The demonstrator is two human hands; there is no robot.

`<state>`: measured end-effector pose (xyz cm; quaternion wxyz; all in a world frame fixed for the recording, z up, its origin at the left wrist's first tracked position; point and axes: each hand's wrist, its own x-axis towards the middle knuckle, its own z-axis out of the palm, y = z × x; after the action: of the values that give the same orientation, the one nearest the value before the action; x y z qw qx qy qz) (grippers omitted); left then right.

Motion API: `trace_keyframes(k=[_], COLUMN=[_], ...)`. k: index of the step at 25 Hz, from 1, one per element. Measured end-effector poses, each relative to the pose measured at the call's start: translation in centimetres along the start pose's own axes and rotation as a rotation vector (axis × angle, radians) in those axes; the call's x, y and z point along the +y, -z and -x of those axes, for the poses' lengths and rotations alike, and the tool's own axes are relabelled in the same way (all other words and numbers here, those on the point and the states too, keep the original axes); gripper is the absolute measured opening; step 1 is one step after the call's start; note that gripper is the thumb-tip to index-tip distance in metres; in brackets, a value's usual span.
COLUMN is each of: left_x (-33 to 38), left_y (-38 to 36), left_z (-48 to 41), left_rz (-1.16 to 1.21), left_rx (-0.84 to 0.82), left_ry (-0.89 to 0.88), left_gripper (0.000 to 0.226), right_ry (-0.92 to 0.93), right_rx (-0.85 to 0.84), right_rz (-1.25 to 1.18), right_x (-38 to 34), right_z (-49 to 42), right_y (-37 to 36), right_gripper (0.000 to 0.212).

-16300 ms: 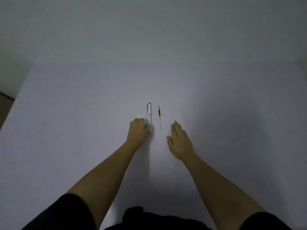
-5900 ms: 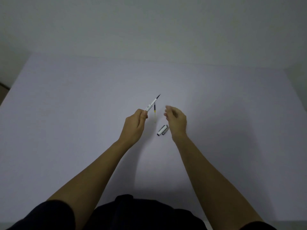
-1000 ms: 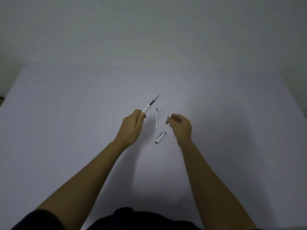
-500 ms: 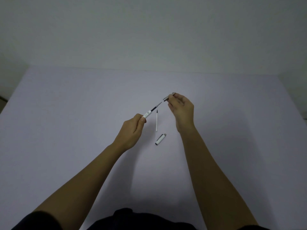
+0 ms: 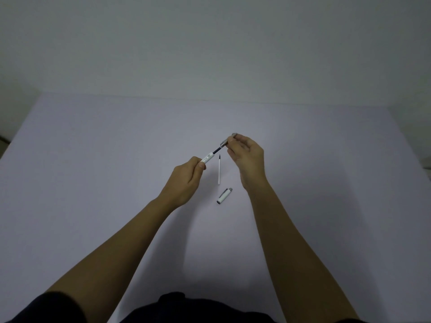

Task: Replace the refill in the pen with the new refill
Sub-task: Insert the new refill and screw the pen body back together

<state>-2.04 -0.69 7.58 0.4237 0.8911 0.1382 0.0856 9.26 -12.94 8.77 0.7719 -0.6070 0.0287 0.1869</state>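
**So, tip piece going back on over the refill**

Okay, the pen barrel is up off the table, pinched at its lower end in the left hand, with a dark refill poking out of its open end. The right hand has its fingers closed on the small grey tip piece, which sits right at the end of that refill, looks like it's being threaded over it. I can't tell how far on it is.

Lying flat on the table between the two hands is a thin white refill, and just below that the white cap, apart from it.

What could go wrong: if the tip piece goes on at an angle it'll snag the refill point or cross-thread on the barrel. It's tiny too, so a loose pinch could drop it and it'd roll. The cap could also roll if an arm nudges it.
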Motion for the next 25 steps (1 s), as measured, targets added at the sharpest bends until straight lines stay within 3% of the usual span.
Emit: trace_keyframes(k=[15, 17, 22, 25], left_x=[0.0, -0.2, -0.3, -0.5], left_y=[0.3, 0.7, 1.3, 1.5], left_z=[-0.5, -0.6, -0.7, -0.3], left_rz=[-0.063, -0.111, -0.190, -0.192], left_rx=[-0.056, -0.087, -0.126, -0.132], left_ry=[-0.051, -0.105, -0.224, -0.265], left_gripper=[0.029, 0.028, 0.022, 0.020], right_ry=[-0.086, -0.118, -0.178, -0.148], right_rx=[-0.134, -0.154, -0.139, -0.183], right_rz=[0.074, 0.138, 0.392, 0.433], right_x=[0.5, 0.2, -0.2, -0.3], right_z=[1.4, 1.3, 1.2, 1.6], right_y=[0.6, 1.0, 1.8, 1.9], right_gripper=[0.009, 0.005, 0.027, 0.024])
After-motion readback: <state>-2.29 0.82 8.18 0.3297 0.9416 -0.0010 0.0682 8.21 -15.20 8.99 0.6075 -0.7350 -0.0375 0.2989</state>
